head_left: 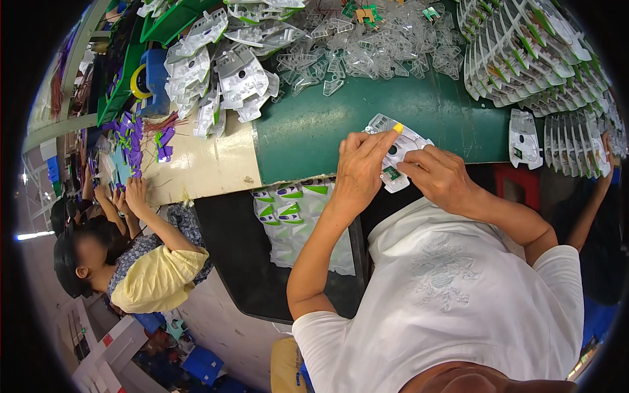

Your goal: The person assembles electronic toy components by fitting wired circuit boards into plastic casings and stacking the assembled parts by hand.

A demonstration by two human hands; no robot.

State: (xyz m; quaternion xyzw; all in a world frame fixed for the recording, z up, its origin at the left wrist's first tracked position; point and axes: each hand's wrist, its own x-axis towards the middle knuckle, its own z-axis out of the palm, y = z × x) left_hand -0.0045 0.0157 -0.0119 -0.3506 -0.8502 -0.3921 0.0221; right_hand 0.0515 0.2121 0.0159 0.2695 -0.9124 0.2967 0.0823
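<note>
A white plastic housing [381, 122] with a dark round hole and a small green circuit board [391, 173] is held up at the front edge of the green table. My left hand [359, 167] grips its left side, with the fingers stretched along the top. A small yellow piece [398, 128] shows at one of those fingertips; whether it is worn or held I cannot tell. Bent fingers of my right hand [440, 175] are closed on the housing's right side. Anything small pinched between them is hidden.
Clear plastic parts [373, 49] are heaped at the back of the green table [308, 137]. Similar housings lie piled at back left [246, 75] and stacked at right [517, 52]. A black bin [226, 262] holds bagged parts. At left, a co-worker [160, 275] handles purple pieces [128, 144].
</note>
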